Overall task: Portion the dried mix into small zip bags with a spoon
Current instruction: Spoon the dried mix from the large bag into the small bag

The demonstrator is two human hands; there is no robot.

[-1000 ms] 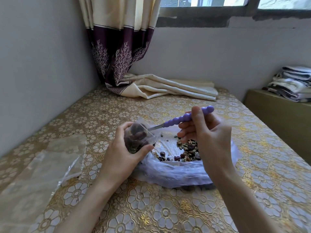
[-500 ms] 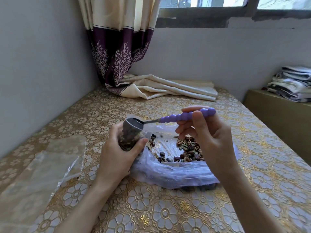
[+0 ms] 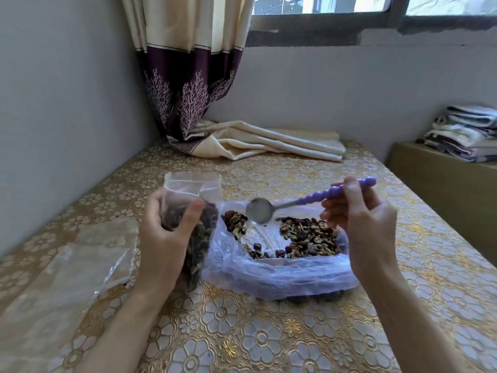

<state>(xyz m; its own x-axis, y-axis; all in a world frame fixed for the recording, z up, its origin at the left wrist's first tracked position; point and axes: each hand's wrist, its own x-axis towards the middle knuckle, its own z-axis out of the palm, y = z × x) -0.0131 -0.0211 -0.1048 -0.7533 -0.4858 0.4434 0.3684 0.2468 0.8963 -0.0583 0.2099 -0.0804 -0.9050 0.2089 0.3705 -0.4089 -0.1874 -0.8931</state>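
Floral gold tablecloth (image 3: 242,332) in a grey-walled corner under a window (image 3: 322,6).
Left hand (image 3: 164,238) grips the small zip bag (image 3: 193,189); right hand (image 3: 363,219) pinches the purple-handled spoon (image 3: 309,200).

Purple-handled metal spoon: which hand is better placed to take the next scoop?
Right. The right hand already grips the purple-handled metal spoon, bowl empty above the dried mix; the left hand holds the small clear zip bag.
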